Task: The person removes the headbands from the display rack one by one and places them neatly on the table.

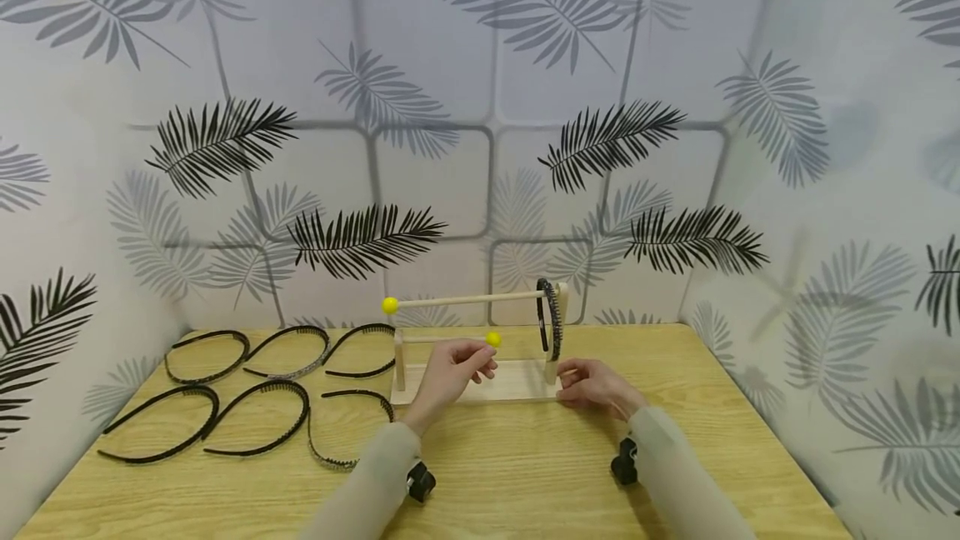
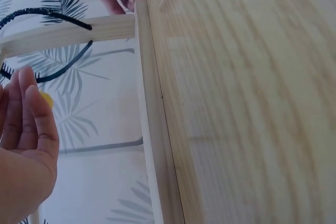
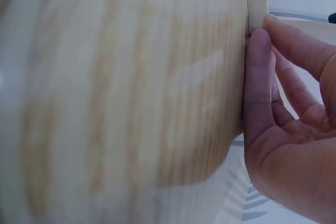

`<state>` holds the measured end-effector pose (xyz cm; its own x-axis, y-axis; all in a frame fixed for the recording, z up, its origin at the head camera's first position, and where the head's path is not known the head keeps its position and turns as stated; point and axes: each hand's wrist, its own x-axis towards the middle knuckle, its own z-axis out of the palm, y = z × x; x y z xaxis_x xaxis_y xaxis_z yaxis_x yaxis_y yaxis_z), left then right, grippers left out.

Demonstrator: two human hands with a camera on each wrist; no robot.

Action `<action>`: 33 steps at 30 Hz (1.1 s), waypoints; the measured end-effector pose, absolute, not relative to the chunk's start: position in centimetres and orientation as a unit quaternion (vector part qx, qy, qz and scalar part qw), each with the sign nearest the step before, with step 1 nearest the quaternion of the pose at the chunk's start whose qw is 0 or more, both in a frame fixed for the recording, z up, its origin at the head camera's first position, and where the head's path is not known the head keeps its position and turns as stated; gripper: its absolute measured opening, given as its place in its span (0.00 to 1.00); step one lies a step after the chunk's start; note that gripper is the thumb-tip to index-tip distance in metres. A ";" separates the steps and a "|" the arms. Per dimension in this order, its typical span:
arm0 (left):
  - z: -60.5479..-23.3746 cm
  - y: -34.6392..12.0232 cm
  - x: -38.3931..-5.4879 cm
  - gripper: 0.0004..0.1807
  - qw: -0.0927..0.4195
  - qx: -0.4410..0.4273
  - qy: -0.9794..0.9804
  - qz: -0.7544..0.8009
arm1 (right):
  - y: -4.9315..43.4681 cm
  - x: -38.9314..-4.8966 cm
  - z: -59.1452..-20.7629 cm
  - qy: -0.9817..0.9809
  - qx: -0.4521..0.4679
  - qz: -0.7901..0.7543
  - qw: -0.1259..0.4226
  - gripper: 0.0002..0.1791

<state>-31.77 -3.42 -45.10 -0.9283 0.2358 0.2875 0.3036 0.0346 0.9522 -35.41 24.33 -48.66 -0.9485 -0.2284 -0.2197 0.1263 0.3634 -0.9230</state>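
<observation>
A pale wooden stand [image 1: 480, 390] has two horizontal rods, each tipped with a yellow ball. On the upper rod [image 1: 465, 300], a black toothed headband [image 1: 555, 323] hangs close to the right post. My left hand [image 1: 453, 369] is raised in front of the stand, fingertips right at the lower rod's yellow ball [image 1: 493, 340]. Its fingers [image 2: 37, 114] look loosely bent in the left wrist view, partly covering that ball. At the base's right end, my right hand [image 1: 594, 383] pinches the corner between thumb and fingers [image 3: 258, 72].
Several dark headbands lie in two rows left of the stand, among them a back-row headband [image 1: 206, 357] and a front-row headband [image 1: 258, 419]. One speckled headband [image 1: 333, 463] is partly behind the left sleeve. Leaf-patterned walls [image 1: 465, 190] border the wooden table [image 1: 525, 473].
</observation>
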 end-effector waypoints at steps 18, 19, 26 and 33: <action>-42.3 2.0 -30.5 0.14 0.041 -0.181 -0.701 -0.688 | 24.5 -35.5 -48.8 0.820 -0.041 -0.549 0.156 0.33; -41.8 2.2 -30.1 0.14 0.039 -0.180 -0.702 -0.688 | 24.5 -35.5 -48.8 0.821 -0.042 -0.548 0.156 0.33; -42.1 4.5 -31.0 0.17 0.039 -0.171 -0.697 -0.696 | 24.7 -35.5 -48.8 0.823 -0.046 -0.544 0.158 0.33; -42.1 6.2 -31.5 0.18 0.035 -0.162 -0.692 -0.703 | 24.5 -35.5 -48.9 0.819 -0.046 -0.549 0.157 0.31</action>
<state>-31.51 6.21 -42.08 -0.9450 0.1751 0.2762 0.2734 -0.0402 0.9611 -35.54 24.54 -48.88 -0.9465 -0.2482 -0.2065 0.0968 0.3918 -0.9149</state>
